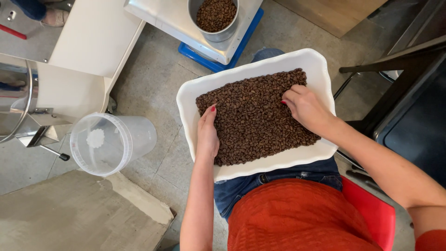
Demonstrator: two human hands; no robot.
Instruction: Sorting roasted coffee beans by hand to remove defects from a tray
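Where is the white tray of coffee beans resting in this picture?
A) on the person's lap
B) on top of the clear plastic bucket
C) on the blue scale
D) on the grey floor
A: the white tray lies across the blue-jeaned thighs of the seated person, with the left hand and the right hand both in the coffee beans, while the clear plastic bucket stands apart on the floor.

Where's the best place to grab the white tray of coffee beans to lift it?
Probably the white tray by its two short ends, one hand from each side, under the flared rim. It lies flat on the lap, wide and loaded with beans, so a one-sided hold would likely tip it.
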